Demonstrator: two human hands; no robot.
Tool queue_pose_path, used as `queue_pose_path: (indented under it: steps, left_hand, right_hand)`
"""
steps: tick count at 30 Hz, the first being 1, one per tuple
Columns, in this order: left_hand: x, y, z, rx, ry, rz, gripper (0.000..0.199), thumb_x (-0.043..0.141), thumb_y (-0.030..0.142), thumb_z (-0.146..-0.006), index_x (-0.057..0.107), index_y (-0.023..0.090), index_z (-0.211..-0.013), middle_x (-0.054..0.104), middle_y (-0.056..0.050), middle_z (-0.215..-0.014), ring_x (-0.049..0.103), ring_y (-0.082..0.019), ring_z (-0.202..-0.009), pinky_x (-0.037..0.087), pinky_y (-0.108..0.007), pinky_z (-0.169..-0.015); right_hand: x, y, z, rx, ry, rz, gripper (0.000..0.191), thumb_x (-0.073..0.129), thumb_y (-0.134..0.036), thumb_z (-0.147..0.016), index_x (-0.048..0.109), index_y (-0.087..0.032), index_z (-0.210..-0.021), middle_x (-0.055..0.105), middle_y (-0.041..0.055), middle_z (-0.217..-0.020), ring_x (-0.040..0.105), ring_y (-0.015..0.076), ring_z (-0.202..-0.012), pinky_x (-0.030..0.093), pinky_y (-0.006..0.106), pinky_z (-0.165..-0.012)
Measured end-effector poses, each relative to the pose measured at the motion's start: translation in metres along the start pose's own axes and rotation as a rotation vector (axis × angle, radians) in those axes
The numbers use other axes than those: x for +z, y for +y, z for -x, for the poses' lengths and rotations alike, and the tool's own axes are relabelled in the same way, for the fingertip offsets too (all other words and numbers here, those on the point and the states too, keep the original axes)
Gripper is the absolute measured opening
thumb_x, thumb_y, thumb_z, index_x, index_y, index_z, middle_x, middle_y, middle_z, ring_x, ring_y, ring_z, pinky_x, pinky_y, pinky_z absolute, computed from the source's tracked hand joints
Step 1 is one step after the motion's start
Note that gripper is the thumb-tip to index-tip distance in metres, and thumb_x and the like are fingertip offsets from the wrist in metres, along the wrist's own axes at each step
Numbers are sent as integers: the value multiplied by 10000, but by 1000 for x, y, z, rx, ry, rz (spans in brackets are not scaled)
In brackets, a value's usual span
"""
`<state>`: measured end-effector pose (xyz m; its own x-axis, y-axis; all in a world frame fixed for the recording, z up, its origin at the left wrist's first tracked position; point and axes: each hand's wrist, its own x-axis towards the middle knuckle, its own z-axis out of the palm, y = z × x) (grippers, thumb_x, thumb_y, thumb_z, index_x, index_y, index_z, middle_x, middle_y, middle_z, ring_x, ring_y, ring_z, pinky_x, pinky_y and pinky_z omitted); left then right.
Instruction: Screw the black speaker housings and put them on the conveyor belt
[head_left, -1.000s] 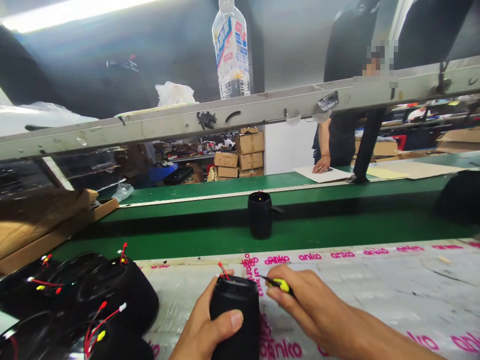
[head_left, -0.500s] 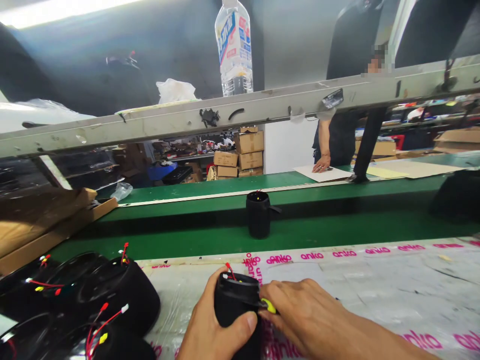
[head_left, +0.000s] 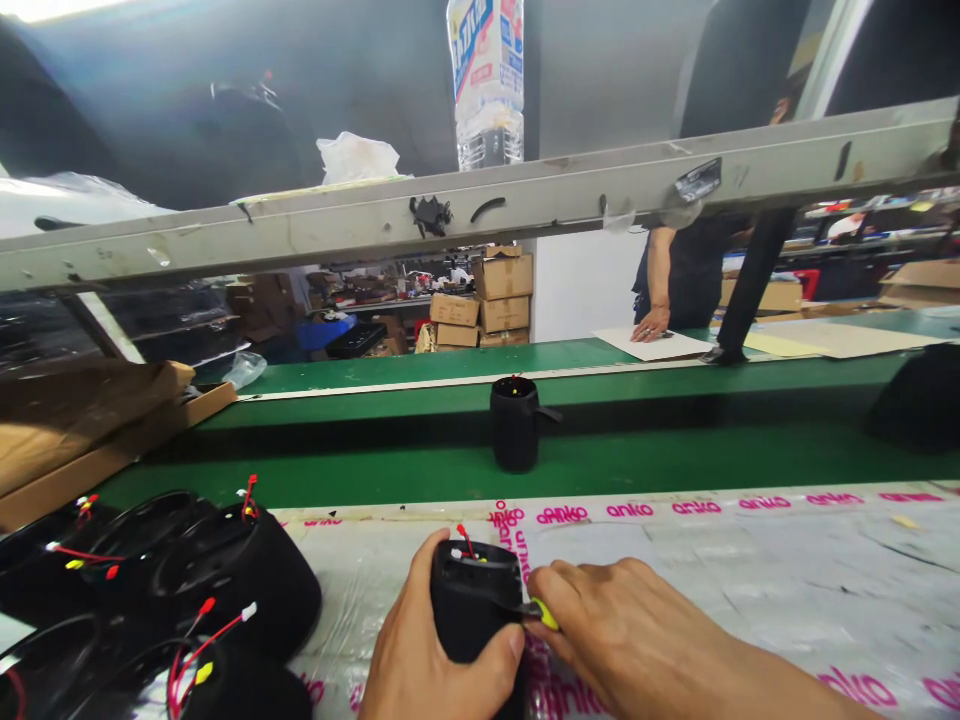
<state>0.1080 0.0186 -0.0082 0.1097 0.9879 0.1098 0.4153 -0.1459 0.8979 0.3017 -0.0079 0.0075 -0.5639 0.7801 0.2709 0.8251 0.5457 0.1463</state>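
My left hand (head_left: pixel 442 650) is wrapped round a black cylindrical housing (head_left: pixel 472 610), which looks like a fabric-covered speaker shell. Its open rim faces up, and thin wires with a red and a white plug (head_left: pixel 465 540) stick out of it. On the housing's right side, my right hand (head_left: pixel 622 620) is closed on a small tool with a yellow handle (head_left: pixel 545 614). The tool's dark, narrow end meets the shell just below the rim. Fingers cover most of the tool, so its exact kind is hidden.
Several similar black housings (head_left: pixel 262 580) with loose wires stand at left. One more housing (head_left: pixel 515 430) is on the green belt (head_left: pixel 420 450). A cardboard box (head_left: pixel 112 450) lies far left. Overhead runs a metal shelf beam (head_left: pixel 300 225) with a bottle (head_left: pixel 489 90). Opposite, another person's hand (head_left: pixel 651 325) touches a sheet.
The camera view has shifted slightly. My hands still hold the housing and the yellow-handled tool at nearly the same spot, and the housing is tilted a little differently.
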Motion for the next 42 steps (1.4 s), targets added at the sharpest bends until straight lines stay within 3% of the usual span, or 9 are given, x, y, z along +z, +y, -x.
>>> queue_pose_path:
  steps: [5, 8, 11, 14, 18, 23, 29, 37, 42]
  left_hand:
    - [3, -2, 0, 5, 33, -40, 798, 702, 455, -638, 473, 185, -1353, 682, -146, -1198, 618, -377, -1141, 456, -517, -992]
    - [1, 5, -1, 18, 15, -72, 792, 707, 447, -639, 473, 183, -1347, 667, -149, -1224, 598, -386, -1163, 433, -532, -1006]
    - [-4, 12, -3, 38, -155, 94, 721, 693, 505, -663, 498, 193, -1283, 693, -114, -1159, 642, -345, -1078, 457, -476, -976]
    - [-6, 14, -5, 17, -296, 291, 674, 672, 576, -696, 513, 196, -1229, 714, -81, -1098, 668, -308, -1025, 490, -404, -923]
    - [-5, 12, -2, 2, -149, 261, 828, 725, 560, -646, 444, 197, -1335, 693, -85, -1179, 640, -317, -1116, 460, -429, -1007]
    - [-2, 16, 1, 43, 104, -153, 824, 642, 527, -694, 417, 209, -1421, 565, -127, -1386, 539, -373, -1266, 363, -557, -1090]
    - [3, 14, -1, 70, 52, -198, 739, 512, 468, -770, 371, 202, -1445, 446, -114, -1496, 478, -341, -1333, 336, -563, -1108]
    - [-2, 16, -4, 32, 36, -86, 747, 640, 485, -668, 440, 219, -1337, 635, -120, -1240, 588, -358, -1173, 375, -547, -1049]
    - [-2, 15, -7, 69, -9, -27, 722, 637, 460, -659, 416, 199, -1295, 629, -125, -1230, 575, -338, -1181, 370, -527, -1057]
  right_hand:
    - [-4, 5, 2, -54, 12, 40, 249, 662, -142, -838, 434, -231, -883, 602, -35, -666, 553, 186, -448, 141, 361, -418]
    - [-2, 7, 6, -46, 5, -5, 219, 646, -143, -864, 450, -234, -896, 633, -25, -726, 587, 203, -501, 224, 349, -425]
    - [-2, 5, 11, 37, 63, -250, 107, 590, -210, -951, 486, -224, -973, 672, -19, -831, 657, 203, -647, 410, 322, -531]
    - [-4, 3, 15, 162, 182, -518, 77, 466, -275, -1022, 494, -241, -1085, 686, -12, -960, 676, 200, -789, 496, 327, -679]
    - [-5, 5, 16, 276, 158, -615, 185, 354, -352, -1057, 511, -274, -1119, 676, -5, -986, 667, 221, -846, 515, 363, -720]
    - [-7, 4, 13, 230, -5, -458, 109, 460, -285, -1021, 550, -223, -1029, 672, 25, -929, 677, 262, -798, 515, 395, -676]
    - [1, 3, 6, 170, 2, -402, 38, 511, -240, -995, 536, -214, -1005, 676, 19, -908, 679, 257, -749, 495, 391, -649]
    - [7, 3, 7, 139, 69, -329, 50, 564, -231, -974, 515, -220, -972, 670, -3, -858, 673, 236, -684, 452, 357, -576]
    - [8, 3, 6, 109, 127, -238, 167, 640, -219, -929, 474, -232, -937, 652, -23, -802, 646, 219, -606, 404, 341, -515]
